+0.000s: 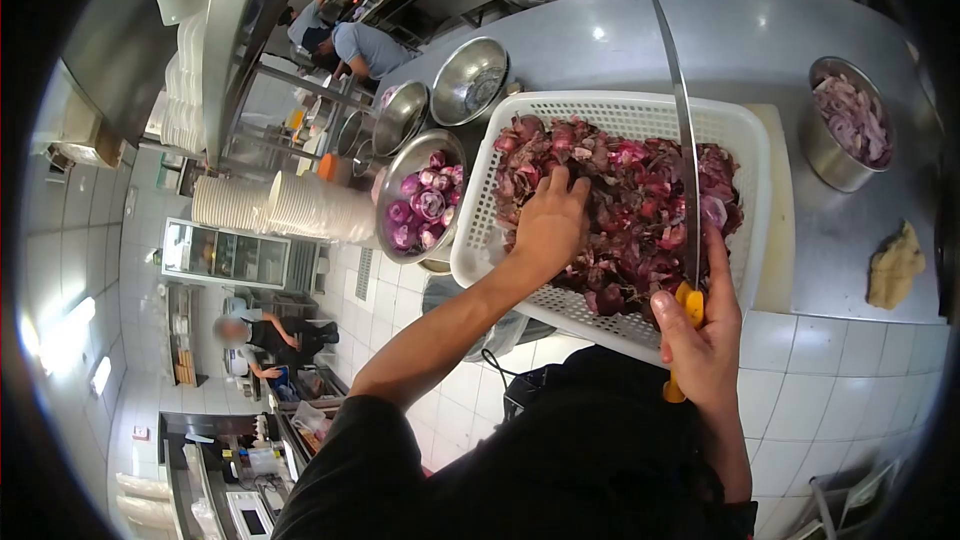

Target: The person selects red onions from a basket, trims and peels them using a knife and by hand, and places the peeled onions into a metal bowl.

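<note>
Right, the left hand's fingers [560, 180] are slightly parted and curled down into the red onion skins [640, 205]; their tips are partly buried, so whether they pinch any skins I can't tell. The right hand's fingers [718, 265] are closed round the yellow handle of a long knife [684, 120], one finger reaching along the blade, which stretches away over the right part of a white perforated basket [752, 170]. The skins lie heaped inside this basket, by the near edge of the steel tabletop [600, 35]. A pale cutting board [778, 240] sticks out along its right side. Just left of the basket, a steel bowl [388, 172] holds peeled red onions [428, 202], with two more steel bowls [470, 82] beyond it. Well to the right stand a steel container [845, 172] of sliced onion [852, 120] and, nearer the body, a crumpled yellowish cloth [895, 267]
</note>
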Tool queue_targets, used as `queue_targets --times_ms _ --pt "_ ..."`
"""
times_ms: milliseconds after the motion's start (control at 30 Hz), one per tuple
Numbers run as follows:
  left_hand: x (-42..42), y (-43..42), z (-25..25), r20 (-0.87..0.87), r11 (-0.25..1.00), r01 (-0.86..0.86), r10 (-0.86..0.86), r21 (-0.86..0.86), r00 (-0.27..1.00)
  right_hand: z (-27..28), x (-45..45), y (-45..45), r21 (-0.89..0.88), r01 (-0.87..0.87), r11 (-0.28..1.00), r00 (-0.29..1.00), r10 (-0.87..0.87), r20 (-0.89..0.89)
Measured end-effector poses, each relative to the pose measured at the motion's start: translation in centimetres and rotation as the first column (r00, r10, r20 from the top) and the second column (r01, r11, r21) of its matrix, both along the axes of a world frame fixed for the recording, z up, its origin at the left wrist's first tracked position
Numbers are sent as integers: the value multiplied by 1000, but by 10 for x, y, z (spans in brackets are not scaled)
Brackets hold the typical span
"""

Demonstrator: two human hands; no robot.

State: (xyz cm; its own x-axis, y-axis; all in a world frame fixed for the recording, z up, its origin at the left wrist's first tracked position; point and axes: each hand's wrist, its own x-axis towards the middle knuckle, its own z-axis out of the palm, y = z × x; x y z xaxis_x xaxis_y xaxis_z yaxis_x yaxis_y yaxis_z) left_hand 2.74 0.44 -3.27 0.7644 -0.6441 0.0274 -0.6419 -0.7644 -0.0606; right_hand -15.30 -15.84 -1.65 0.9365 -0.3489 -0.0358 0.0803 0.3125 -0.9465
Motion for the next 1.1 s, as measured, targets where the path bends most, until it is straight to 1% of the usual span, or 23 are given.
queue_targets --times_ms 100,200,300,400,500,600,700,800,900,1000,1033,1067,1100 --pt "2 -3 -2 -7 1000 4 -4 0 1000 2 2 0 27 1 1000 1000 -1 -5" --pt "4 -7 -13 39 999 -9 7 37 999 2 1 0 37 3 999 1000 -2 -23" --pt "8 -8 -11 -12 996 18 -17 86 1000 -1 0 -1 13 -7 1000 1000 7 -25" --pt "7 -5 -12 -9 996 68 -67 59 998 3 -1 -2 2 -17 1000 999 17 -42" --pt "12 1 -21 40 995 101 -101 -4 994 15 -3 -5 28 -31 999 998 32 -61" --pt "13 3 -20 38 990 133 -132 -46 991 26 -3 -3 70 -36 997 998 39 -42" --pt "19 3 -17 -38 993 106 -107 -43 993 32 -5 -1 75 -45 996 998 48 -33" --pt "16 7 -8 -40 982 128 -135 -142 990 36 -6 -1 61 -56 997 997 59 -42" --pt "11 12 13 -102 951 79 -114 -300 988 36 -9 -1 32 -55 998 996 57 -64" --pt "5 18 37 -268 870 -133 2 -475 964 32 -12 -3 -1 -75 997 991 75 -111" --pt "6 23 36 -431 738 -256 -53 -625 901 33 -14 -6 0 -108 994 982 107 -158" --pt "8 28 31 -564 573 -395 -145 -718 813 34 -15 -6 6 -132 991 974 131 -185" --pt "8 33 30 -656 392 -542 -267 -743 706 36 -15 -6 11 -156 988 965 155 -212"
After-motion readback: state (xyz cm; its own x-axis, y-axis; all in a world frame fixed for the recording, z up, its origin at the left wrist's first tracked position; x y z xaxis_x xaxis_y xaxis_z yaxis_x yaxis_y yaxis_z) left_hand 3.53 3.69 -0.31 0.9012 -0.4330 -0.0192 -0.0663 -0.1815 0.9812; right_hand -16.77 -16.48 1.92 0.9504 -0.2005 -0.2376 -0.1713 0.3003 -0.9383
